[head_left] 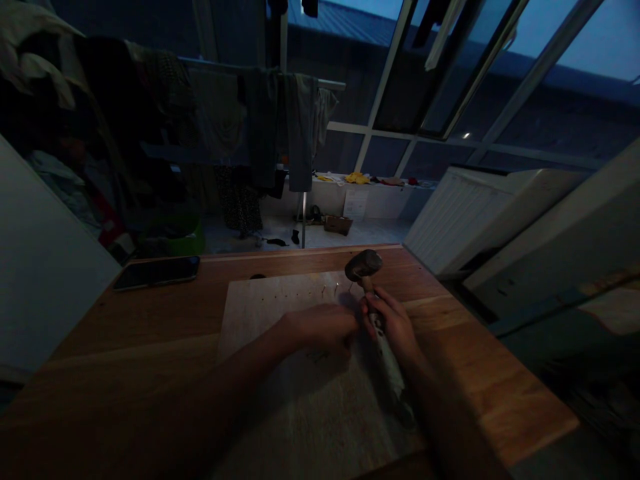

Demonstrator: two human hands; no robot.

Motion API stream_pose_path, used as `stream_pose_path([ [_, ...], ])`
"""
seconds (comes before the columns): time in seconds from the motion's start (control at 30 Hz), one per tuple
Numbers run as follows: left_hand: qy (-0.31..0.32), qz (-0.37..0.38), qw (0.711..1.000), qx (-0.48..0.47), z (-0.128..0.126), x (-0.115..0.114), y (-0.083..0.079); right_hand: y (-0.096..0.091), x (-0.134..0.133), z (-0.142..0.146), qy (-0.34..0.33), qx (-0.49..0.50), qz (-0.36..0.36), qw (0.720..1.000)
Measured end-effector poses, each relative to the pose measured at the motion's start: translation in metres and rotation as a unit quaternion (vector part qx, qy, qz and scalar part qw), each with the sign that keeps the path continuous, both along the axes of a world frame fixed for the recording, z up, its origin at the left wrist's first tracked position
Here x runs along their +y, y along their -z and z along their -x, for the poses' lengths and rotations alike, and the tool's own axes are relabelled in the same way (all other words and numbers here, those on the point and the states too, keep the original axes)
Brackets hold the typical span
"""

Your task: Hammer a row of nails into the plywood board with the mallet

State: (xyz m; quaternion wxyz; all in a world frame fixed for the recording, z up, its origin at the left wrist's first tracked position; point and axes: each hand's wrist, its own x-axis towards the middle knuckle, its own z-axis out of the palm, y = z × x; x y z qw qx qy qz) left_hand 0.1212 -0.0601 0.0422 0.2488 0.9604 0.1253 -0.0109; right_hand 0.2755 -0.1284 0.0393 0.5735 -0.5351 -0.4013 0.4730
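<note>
My right hand (393, 327) is wrapped round the handle of a hammer (363, 267), whose dark metal head sits raised over the far edge of a pale wooden board (280, 400). My left hand (320, 328) rests on the board just left of the hammer, fingers curled and pinched on something too small and dark to make out. The board lies on a brown wooden table (165, 320). Small specks dot the board's far part.
A dark phone (156, 272) lies at the table's far left. Beyond the table stands a rack hung with clothes (280, 133). A white radiator (465, 213) and a white panel stand right of the table. The room is dim.
</note>
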Motion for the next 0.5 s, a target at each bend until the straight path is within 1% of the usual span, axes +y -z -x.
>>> stream_pose_path([
  [0.13,-0.026,-0.042,0.999,0.001,0.005,0.003,-0.008,0.001,-0.001,-0.002,-0.003,-0.005,0.007,1.0],
  [0.27,-0.07,-0.043,0.997,0.01,0.014,0.013,-0.016,0.003,-0.001,-0.005,-0.005,-0.014,0.011,1.0],
  [0.4,-0.131,-0.038,0.991,-0.007,0.035,0.038,-0.017,0.002,0.0,-0.004,0.011,-0.006,0.004,1.0],
  [0.5,-0.19,-0.053,0.98,-0.012,0.052,0.06,-0.01,0.002,0.002,-0.003,0.007,0.003,-0.003,1.0],
])
